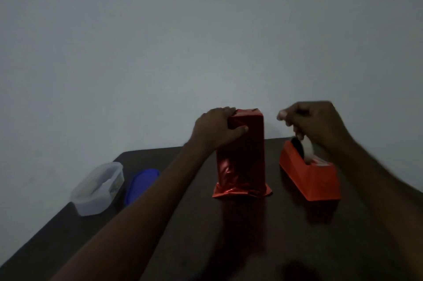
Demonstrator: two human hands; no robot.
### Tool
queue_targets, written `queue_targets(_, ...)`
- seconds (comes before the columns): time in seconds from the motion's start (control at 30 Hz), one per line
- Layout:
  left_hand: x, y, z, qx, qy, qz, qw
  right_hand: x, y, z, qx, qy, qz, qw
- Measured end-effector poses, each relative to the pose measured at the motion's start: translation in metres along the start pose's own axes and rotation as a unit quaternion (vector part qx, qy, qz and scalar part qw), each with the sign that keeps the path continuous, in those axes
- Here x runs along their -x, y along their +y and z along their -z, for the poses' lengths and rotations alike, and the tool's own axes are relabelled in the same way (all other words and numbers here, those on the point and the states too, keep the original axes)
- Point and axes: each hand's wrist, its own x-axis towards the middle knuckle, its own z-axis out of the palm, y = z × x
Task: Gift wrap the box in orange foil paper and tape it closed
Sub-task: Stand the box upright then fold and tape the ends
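The box (241, 161), wrapped in shiny orange foil paper, stands upright on its end on the dark table (229, 235). Foil flares out loosely at its base. My left hand (216, 130) grips the box's upper left corner, thumb across the front face. To the right stands an orange tape dispenser (309, 177) holding a roll of tape (305, 149). My right hand (313, 122) hovers over the roll with fingers curled, pinching a strip of tape that runs up from it.
A clear plastic container (98, 189) sits near the table's left edge, with its blue lid (142, 185) lying beside it. A pale wall rises right behind the table's far edge. The scene is dim.
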Motion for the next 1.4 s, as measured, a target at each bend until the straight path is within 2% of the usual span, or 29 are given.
queue_targets(0.13, 0.001, -0.002, 0.0, 0.001, 0.005, 0.006, 1.0, -0.052, -0.028, -0.022, 0.084, -0.117, 0.063, 0.988)
queue_targets(0.3, -0.001, -0.007, -0.005, 0.007, 0.018, -0.008, 1.0, -0.105, -0.035, -0.039, 0.137, -0.211, 0.043, 0.967)
queue_targets(0.5, -0.001, -0.012, -0.008, 0.015, 0.025, -0.018, 0.999, -0.126, -0.038, -0.049, 0.186, -0.306, 0.025, 0.933)
queue_targets(0.87, -0.001, -0.011, -0.008, 0.015, 0.036, -0.019, 0.999, -0.132, -0.032, -0.058, 0.201, -0.339, -0.004, 0.919)
queue_targets(1.1, -0.001, -0.011, -0.008, 0.017, 0.039, -0.014, 0.999, -0.132, -0.028, -0.063, 0.213, -0.331, -0.014, 0.919)
queue_targets(1.4, -0.001, -0.012, -0.009, 0.016, 0.034, -0.015, 0.999, -0.131, -0.035, -0.061, 0.189, -0.31, 0.033, 0.931)
